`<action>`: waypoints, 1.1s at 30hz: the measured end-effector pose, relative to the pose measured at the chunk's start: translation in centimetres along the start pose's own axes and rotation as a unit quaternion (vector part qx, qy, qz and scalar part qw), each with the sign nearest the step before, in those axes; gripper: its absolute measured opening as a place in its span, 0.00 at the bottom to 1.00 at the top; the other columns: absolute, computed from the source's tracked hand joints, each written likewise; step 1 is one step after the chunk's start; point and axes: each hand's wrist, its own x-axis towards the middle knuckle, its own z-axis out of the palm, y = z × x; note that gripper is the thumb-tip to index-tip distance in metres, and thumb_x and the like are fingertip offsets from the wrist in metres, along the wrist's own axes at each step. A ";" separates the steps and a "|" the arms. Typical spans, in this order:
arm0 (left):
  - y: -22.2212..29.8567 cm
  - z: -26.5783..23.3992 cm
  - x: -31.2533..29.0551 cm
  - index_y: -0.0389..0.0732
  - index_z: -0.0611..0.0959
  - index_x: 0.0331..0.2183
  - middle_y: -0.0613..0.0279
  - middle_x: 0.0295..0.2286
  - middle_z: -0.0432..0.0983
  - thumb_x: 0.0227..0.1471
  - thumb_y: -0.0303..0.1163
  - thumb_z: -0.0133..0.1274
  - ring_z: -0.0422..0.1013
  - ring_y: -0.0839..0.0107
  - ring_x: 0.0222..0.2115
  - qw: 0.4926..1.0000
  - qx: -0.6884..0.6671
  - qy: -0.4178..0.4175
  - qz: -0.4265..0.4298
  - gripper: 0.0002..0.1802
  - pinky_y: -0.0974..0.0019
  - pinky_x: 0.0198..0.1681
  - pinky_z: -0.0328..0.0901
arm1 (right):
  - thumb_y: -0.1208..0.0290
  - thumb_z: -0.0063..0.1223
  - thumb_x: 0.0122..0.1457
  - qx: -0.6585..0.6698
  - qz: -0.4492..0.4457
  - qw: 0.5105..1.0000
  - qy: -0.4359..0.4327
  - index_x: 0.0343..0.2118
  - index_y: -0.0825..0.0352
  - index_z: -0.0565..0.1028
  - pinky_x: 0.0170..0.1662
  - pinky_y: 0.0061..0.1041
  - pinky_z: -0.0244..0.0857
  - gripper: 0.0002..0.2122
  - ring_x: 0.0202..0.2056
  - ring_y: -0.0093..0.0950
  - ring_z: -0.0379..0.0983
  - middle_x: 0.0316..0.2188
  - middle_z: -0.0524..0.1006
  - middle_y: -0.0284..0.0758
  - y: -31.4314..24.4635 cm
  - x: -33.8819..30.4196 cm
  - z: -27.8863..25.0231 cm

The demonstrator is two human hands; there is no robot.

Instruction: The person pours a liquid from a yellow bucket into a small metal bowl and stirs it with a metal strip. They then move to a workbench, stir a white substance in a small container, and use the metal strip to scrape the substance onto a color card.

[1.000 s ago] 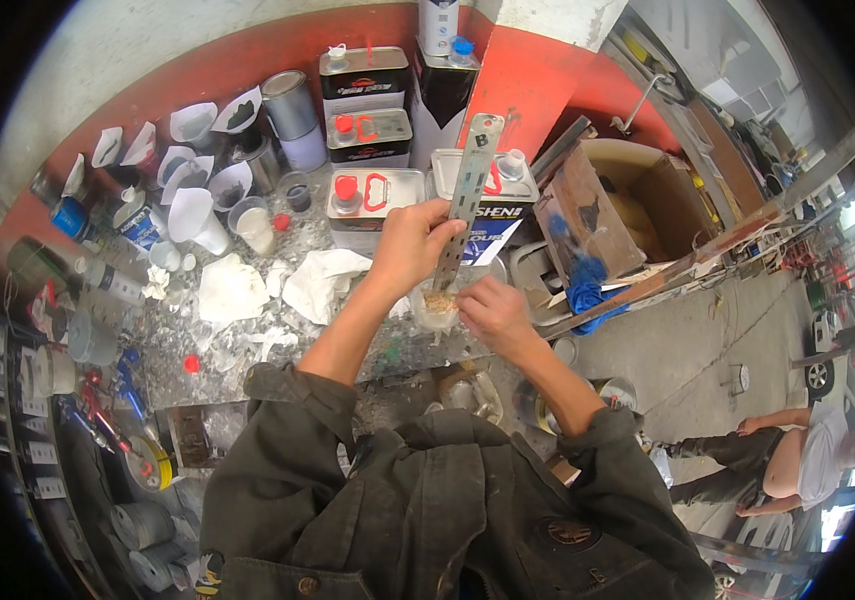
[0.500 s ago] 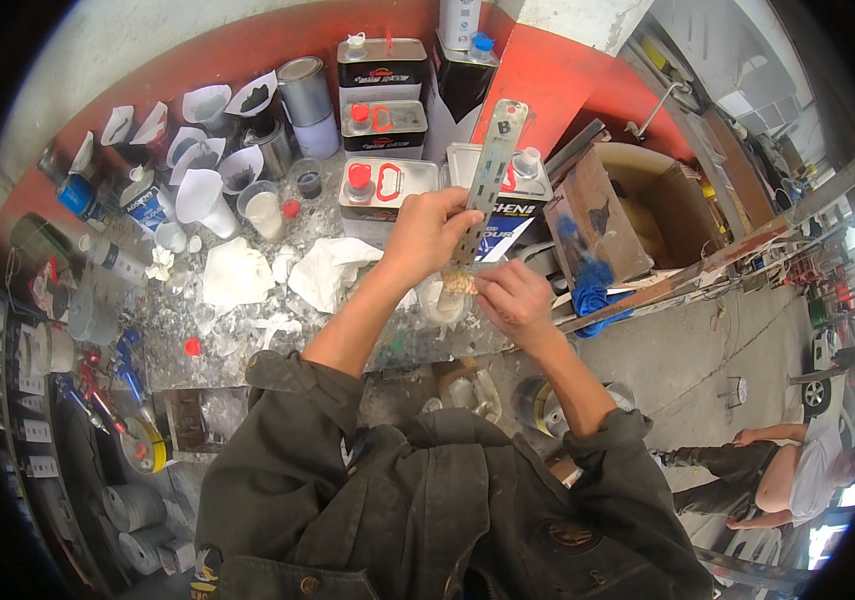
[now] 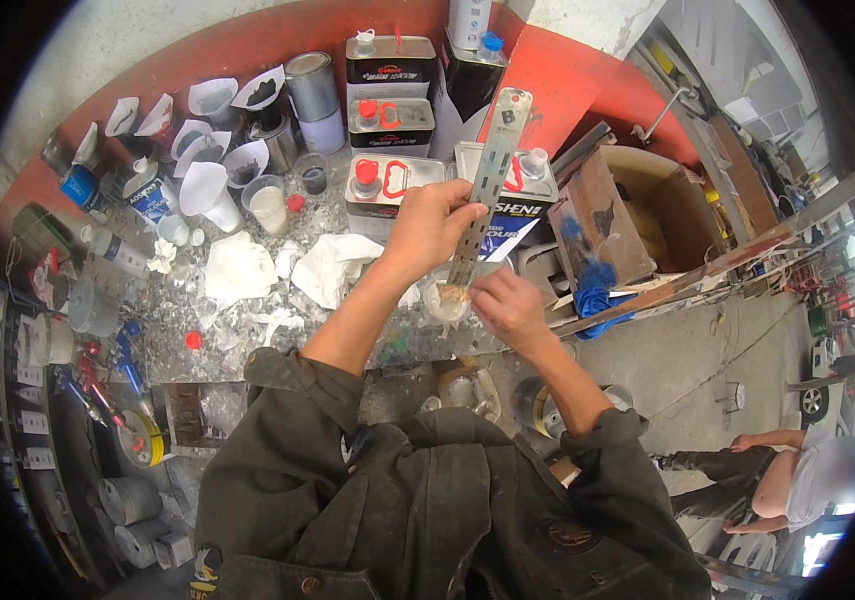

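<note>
My left hand (image 3: 434, 225) is closed around a flat, slotted metal mixing stick (image 3: 495, 158), which stands upright and leans slightly right. Its lower end carries a smear of pale orange-brown material. That end is over a small whitish cup (image 3: 444, 303) near the bench's front edge; how deep it reaches is unclear. Close to the stick's tip, my right hand (image 3: 510, 307) has its fingers pinched together, and what lies between them is hidden. Behind both hands stand rectangular metal cans (image 3: 519, 210) with coloured caps.
White rags (image 3: 239, 268), a red cap (image 3: 193, 341), a cup of pale liquid (image 3: 267, 208) and several paper strainers in cups (image 3: 207, 195) occupy the stained bench (image 3: 387, 345). To the right sit an open cardboard box (image 3: 637, 210) and blue cloth (image 3: 599, 295). Another person (image 3: 782, 475) is farther off.
The stick's lower end and my right hand have shifted slightly left and down. More of the cup shows beneath the stick. My left hand keeps its grip.
</note>
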 end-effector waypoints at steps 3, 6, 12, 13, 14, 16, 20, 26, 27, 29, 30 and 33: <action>0.5 -0.4 0.2 0.33 0.84 0.33 0.46 0.24 0.80 0.52 0.30 0.62 0.77 0.54 0.24 0.999 0.035 -0.009 -0.008 0.10 0.59 0.29 0.68 | 0.77 0.62 0.42 0.008 0.006 1.000 -0.015 0.26 0.64 0.74 0.28 0.28 0.69 0.08 0.31 0.28 0.74 0.28 0.76 0.29 -0.3 -0.7 0.9; 0.4 -0.7 0.1 0.33 0.84 0.33 0.45 0.25 0.81 0.52 0.29 0.61 0.78 0.53 0.25 0.999 0.044 -0.006 -0.005 0.09 0.59 0.30 0.69 | 0.77 0.61 0.43 0.007 0.017 1.000 0.013 0.26 0.64 0.75 0.28 0.27 0.69 0.07 0.30 0.27 0.73 0.28 0.76 0.28 -0.5 0.5 -0.7; 0.7 -0.7 0.2 0.33 0.84 0.33 0.45 0.26 0.81 0.52 0.30 0.61 0.79 0.52 0.26 1.000 0.027 -0.011 -0.010 0.09 0.58 0.30 0.69 | 0.77 0.62 0.43 0.002 -0.002 1.000 0.000 0.26 0.64 0.75 0.28 0.26 0.69 0.07 0.30 0.27 0.73 0.28 0.75 0.28 -0.4 -0.3 0.6; 0.6 -0.8 0.3 0.33 0.84 0.34 0.45 0.26 0.81 0.52 0.30 0.61 0.79 0.52 0.26 1.000 0.027 -0.012 -0.009 0.09 0.58 0.30 0.69 | 0.77 0.62 0.43 0.002 0.002 1.000 -0.008 0.26 0.64 0.75 0.28 0.27 0.69 0.07 0.30 0.27 0.73 0.28 0.75 0.28 -0.5 -0.7 0.8; 0.6 -0.8 0.4 0.33 0.84 0.34 0.45 0.26 0.81 0.52 0.30 0.61 0.79 0.52 0.26 0.999 0.031 -0.014 -0.010 0.09 0.58 0.30 0.69 | 0.77 0.62 0.43 0.003 0.006 1.000 -0.016 0.26 0.64 0.75 0.29 0.27 0.69 0.07 0.30 0.27 0.73 0.28 0.75 0.29 -0.7 -1.0 1.0; 0.7 -1.0 0.6 0.33 0.84 0.34 0.45 0.26 0.81 0.52 0.30 0.61 0.79 0.53 0.26 0.999 0.038 -0.018 -0.012 0.10 0.59 0.30 0.69 | 0.77 0.62 0.43 0.005 0.002 1.000 -0.019 0.25 0.64 0.75 0.29 0.27 0.70 0.07 0.30 0.28 0.73 0.28 0.75 0.29 -1.0 -1.4 1.5; 0.8 -0.9 0.6 0.33 0.83 0.33 0.45 0.26 0.81 0.52 0.30 0.61 0.78 0.53 0.26 1.000 0.020 -0.002 -0.009 0.09 0.58 0.30 0.68 | 0.77 0.62 0.43 0.022 0.003 0.999 -0.036 0.25 0.63 0.74 0.30 0.26 0.70 0.07 0.30 0.28 0.73 0.27 0.75 0.28 -1.0 -2.2 2.3; 0.2 -0.7 0.3 0.33 0.83 0.32 0.45 0.23 0.79 0.52 0.30 0.62 0.75 0.52 0.23 0.999 0.047 0.007 -0.001 0.09 0.57 0.28 0.66 | 0.77 0.64 0.41 0.033 0.037 0.999 -0.016 0.27 0.63 0.76 0.30 0.27 0.71 0.09 0.31 0.27 0.74 0.30 0.77 0.27 -1.0 0.1 -0.5; 0.0 -0.6 0.3 0.33 0.83 0.32 0.45 0.23 0.79 0.52 0.30 0.62 0.75 0.52 0.22 0.999 0.043 0.005 -0.004 0.09 0.57 0.28 0.66 | 0.78 0.65 0.40 0.030 0.036 0.999 -0.008 0.28 0.63 0.76 0.30 0.28 0.70 0.11 0.31 0.28 0.74 0.30 0.78 0.27 -0.9 0.7 -1.0; 0.0 -0.5 0.2 0.32 0.83 0.31 0.45 0.23 0.78 0.52 0.30 0.62 0.74 0.52 0.22 0.999 0.037 0.001 -0.009 0.10 0.57 0.28 0.66 | 0.78 0.67 0.38 0.021 0.033 0.999 0.009 0.30 0.63 0.78 0.30 0.28 0.70 0.13 0.30 0.29 0.74 0.31 0.79 0.28 -0.3 1.8 -1.6; 0.1 -0.5 0.1 0.32 0.83 0.31 0.45 0.23 0.78 0.52 0.31 0.62 0.74 0.52 0.22 0.999 0.035 -0.001 -0.012 0.10 0.57 0.28 0.66 | 0.78 0.67 0.38 0.014 0.026 0.999 0.013 0.30 0.63 0.78 0.29 0.28 0.70 0.13 0.30 0.29 0.74 0.31 0.79 0.28 0.1 2.0 -1.5; 0.1 -0.5 0.2 0.32 0.83 0.31 0.45 0.23 0.79 0.52 0.31 0.62 0.75 0.52 0.22 1.000 0.027 -0.003 -0.009 0.10 0.57 0.28 0.66 | 0.78 0.67 0.37 0.007 0.022 1.000 -0.003 0.30 0.63 0.77 0.30 0.28 0.70 0.13 0.30 0.29 0.74 0.31 0.79 0.28 0.4 1.1 -0.8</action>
